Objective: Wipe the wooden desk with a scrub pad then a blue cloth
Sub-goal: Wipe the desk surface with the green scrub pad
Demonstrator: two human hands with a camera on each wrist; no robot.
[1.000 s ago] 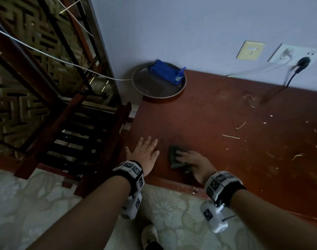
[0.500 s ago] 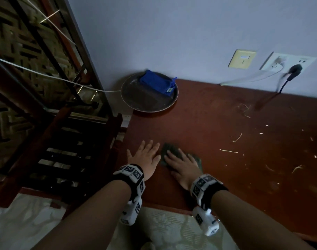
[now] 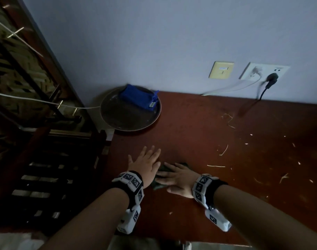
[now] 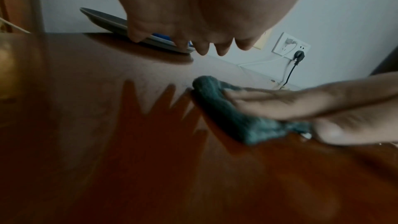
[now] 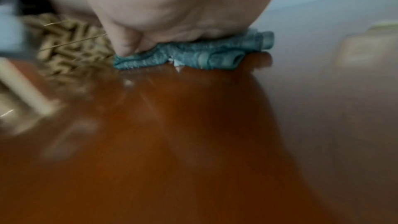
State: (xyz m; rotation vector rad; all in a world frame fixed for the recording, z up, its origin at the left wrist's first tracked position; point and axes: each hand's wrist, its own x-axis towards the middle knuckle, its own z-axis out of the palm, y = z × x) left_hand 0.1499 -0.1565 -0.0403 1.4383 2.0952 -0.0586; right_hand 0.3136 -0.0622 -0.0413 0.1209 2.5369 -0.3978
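Note:
The green scrub pad (image 3: 159, 186) lies on the reddish wooden desk (image 3: 217, 192) near its front left corner. My right hand (image 3: 174, 176) presses flat on the pad, fingers straight and pointing left; the pad (image 4: 226, 113) bunches up under the fingers (image 4: 269, 106) and the palm (image 5: 161, 6), its edge (image 5: 193, 55) crumpled. My left hand (image 3: 147, 164) rests flat on the desk just left of the pad, fingers spread, holding nothing. The folded blue cloth (image 3: 138, 97) lies on a round metal tray (image 3: 118, 121) at the back left corner.
Straw-like bits and crumbs (image 3: 224, 150) are scattered over the right half of the desk. A black plug and cable (image 3: 267, 83) and a white cable (image 3: 231, 88) hang from the wall sockets behind. Dark wooden furniture (image 3: 46, 159) stands beyond the desk's left edge.
My right hand has turned so its fingers point left and has slid the pad toward the left hand. The left hand has stayed flat in place.

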